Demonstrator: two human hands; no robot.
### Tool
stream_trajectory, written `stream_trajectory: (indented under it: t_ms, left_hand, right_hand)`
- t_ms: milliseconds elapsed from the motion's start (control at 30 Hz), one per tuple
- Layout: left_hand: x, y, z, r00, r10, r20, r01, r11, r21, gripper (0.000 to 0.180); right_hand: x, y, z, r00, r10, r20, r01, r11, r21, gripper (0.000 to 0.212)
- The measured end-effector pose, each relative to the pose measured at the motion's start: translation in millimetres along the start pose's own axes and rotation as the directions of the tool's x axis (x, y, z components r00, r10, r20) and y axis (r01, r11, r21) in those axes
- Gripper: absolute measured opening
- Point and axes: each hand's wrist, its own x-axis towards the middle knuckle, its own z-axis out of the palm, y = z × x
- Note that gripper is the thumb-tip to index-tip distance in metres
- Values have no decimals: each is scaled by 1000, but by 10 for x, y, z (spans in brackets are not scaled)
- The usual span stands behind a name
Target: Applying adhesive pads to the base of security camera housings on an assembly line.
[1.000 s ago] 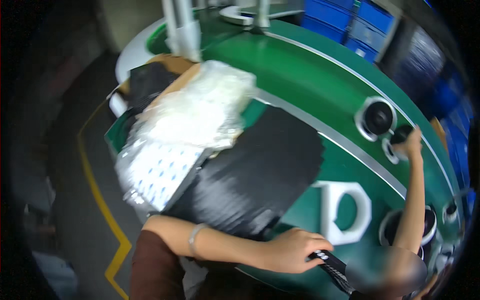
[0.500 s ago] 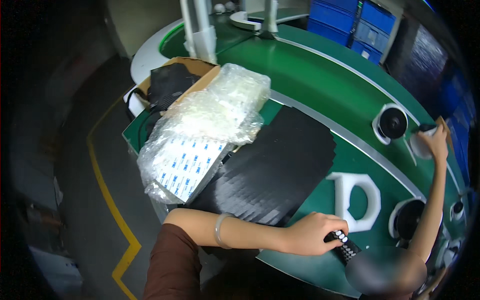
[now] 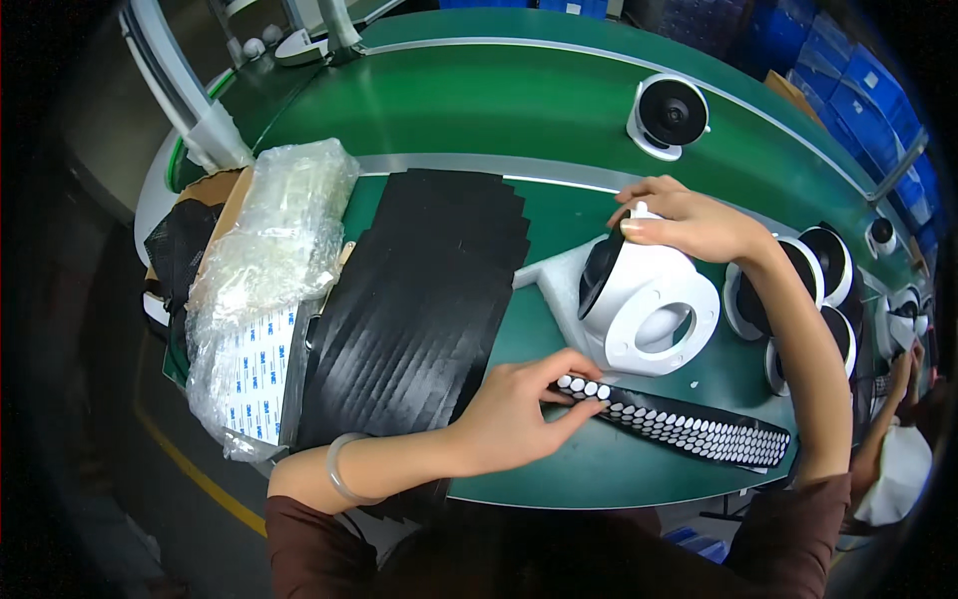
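My left hand (image 3: pixel 511 414) pinches the end of a long black strip (image 3: pixel 689 429) covered in rows of white round stickers. The strip lies along the near edge of the green table. My right hand (image 3: pixel 694 225) grips the top of a white round-bodied camera (image 3: pixel 639 270), fingers wrapped over its upper side. The camera is tipped so its black face points left and its ring-shaped base faces me. Beneath and behind it shows part of a white foam holder (image 3: pixel 559 290); whether the camera rests on it is hard to tell.
Left of the foam spreads a stack of black sheets (image 3: pixel 419 290), beside a bubble-wrapped bundle (image 3: pixel 289 215) and sticker sheets (image 3: pixel 261 374). Several white cameras (image 3: pixel 803 270) cluster by my right forearm. Another camera (image 3: pixel 671 112) stands on the green conveyor (image 3: pixel 489 90). A co-worker's arm (image 3: pixel 891 399) is at far right.
The view has swung right. My right hand has come from the conveyor to the foam holder with a white camera. My left hand still pinches the sticker strip, now seen at full length.
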Motion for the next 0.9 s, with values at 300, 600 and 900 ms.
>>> stream_trajectory:
  t_ms: [300,600,900]
  left_hand:
    - [-41,-58,-3,999,-40,13,39,999,24,19]
    - [-35,-494,259,925,328,-194,-292,937,189,26]
    - [75,-601,344,996,86,-12,-86,996,23,35]
  right_hand:
    - [47,-959,-277,897,-392,-207,303,883,-358,33]
    - [987,-2199,1461,733,-597,325,677,687,-265,17]
    - [1294,-2058,1713,759,-587,281,646,630,-430,14]
